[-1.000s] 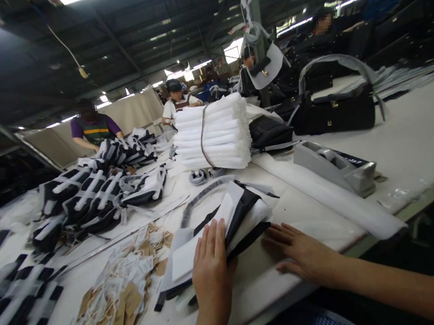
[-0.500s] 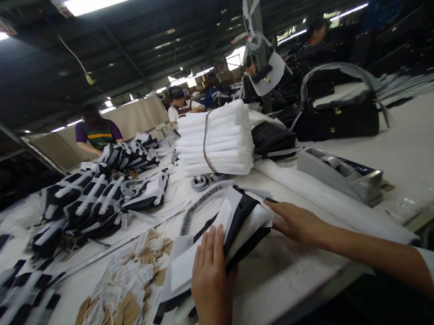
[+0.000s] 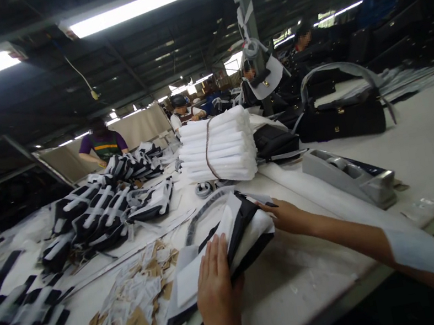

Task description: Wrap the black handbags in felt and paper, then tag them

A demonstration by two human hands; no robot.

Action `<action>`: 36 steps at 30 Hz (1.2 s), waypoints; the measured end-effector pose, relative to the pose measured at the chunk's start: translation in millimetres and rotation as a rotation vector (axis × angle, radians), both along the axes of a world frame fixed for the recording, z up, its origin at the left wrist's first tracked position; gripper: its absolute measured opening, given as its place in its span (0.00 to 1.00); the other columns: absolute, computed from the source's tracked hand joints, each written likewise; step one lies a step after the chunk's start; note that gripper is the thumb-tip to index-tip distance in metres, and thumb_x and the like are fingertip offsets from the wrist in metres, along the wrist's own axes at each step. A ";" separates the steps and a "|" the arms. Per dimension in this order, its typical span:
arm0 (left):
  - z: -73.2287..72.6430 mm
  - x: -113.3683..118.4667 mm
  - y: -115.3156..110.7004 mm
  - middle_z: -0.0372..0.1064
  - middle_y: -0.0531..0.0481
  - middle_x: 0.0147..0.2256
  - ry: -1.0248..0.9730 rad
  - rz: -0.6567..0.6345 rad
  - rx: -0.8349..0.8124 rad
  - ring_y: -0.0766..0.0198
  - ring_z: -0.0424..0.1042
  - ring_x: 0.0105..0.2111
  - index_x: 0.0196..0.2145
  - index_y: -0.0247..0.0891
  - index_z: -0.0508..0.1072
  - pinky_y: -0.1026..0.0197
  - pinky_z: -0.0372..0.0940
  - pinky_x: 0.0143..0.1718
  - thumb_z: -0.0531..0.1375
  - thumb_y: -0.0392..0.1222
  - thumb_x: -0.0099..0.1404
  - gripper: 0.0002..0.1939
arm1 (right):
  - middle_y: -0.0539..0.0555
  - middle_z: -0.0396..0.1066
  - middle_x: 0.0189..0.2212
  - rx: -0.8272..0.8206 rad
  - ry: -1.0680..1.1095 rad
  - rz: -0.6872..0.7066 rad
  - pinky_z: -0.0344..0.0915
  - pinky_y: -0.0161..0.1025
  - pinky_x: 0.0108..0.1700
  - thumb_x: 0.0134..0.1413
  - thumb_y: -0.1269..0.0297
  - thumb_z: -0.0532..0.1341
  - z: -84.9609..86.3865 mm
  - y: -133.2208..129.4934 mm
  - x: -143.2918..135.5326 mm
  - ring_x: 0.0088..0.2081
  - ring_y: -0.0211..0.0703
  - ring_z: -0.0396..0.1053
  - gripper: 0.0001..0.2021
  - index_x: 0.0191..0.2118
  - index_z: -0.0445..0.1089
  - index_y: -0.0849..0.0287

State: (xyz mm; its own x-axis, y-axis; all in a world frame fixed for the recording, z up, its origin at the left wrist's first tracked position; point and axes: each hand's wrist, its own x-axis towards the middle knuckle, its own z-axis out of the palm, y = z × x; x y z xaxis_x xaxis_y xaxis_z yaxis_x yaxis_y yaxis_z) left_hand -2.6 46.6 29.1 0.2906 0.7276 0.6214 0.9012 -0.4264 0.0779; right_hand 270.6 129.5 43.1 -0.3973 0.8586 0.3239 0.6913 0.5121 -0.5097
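A black bag (image 3: 241,225) with white sheets over and inside it lies on the pale table in front of me, its wrapped handle (image 3: 204,209) arching behind it. My left hand (image 3: 215,275) rests on the white sheet at the bag's near side, fingers stretched together and thumb partly hidden below, gripping the bag's edge. At the bag's right end is my right hand (image 3: 285,215), its fingers closed on the black edge and a strap end; the fingertips are partly hidden.
Paper tags (image 3: 128,324) lie left of the bag. Behind it stands a tied white bundle (image 3: 217,148). A grey dispenser (image 3: 345,176) and a black handbag (image 3: 343,115) are at right. Strapped black pieces (image 3: 91,212) are piled left; a person (image 3: 102,143) is beyond.
The view has shifted slightly. My right hand has moved a little up and inward at the bag's right end. My left hand remains on the sheet.
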 end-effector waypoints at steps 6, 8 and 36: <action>8.1 6.3 4.7 0.59 0.43 0.64 -0.031 0.034 -0.006 0.49 0.62 0.62 0.70 0.45 0.45 0.46 0.63 0.60 0.59 0.26 0.57 0.48 | 0.66 0.70 0.52 -0.128 -0.271 -0.027 0.68 0.51 0.52 0.60 0.66 0.59 -20.6 -75.1 15.1 0.51 0.58 0.70 0.24 0.61 0.67 0.62; 11.9 6.6 5.7 0.60 0.43 0.64 -0.044 0.058 -0.013 0.49 0.63 0.62 0.70 0.45 0.46 0.47 0.63 0.60 0.61 0.26 0.57 0.48 | 0.65 0.72 0.48 -0.228 -0.287 -0.035 0.70 0.48 0.48 0.61 0.69 0.55 -18.3 -89.6 10.9 0.46 0.56 0.73 0.24 0.63 0.65 0.61; -19.3 52.9 -2.8 0.60 0.45 0.64 0.278 0.043 0.099 0.49 0.62 0.63 0.66 0.47 0.58 0.44 0.66 0.59 0.60 0.29 0.64 0.36 | 0.57 0.78 0.36 0.400 0.164 0.314 0.71 0.38 0.42 0.67 0.68 0.55 -18.8 -109.0 0.8 0.38 0.42 0.75 0.10 0.44 0.74 0.61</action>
State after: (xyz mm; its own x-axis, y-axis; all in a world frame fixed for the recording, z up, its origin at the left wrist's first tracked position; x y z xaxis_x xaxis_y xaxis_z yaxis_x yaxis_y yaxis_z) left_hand 50.3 43.7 9.8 0.4298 0.6829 0.5906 0.8995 -0.3805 -0.2146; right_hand 271.3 20.5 24.3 -0.5316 0.5037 0.6809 0.4013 0.8578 -0.3212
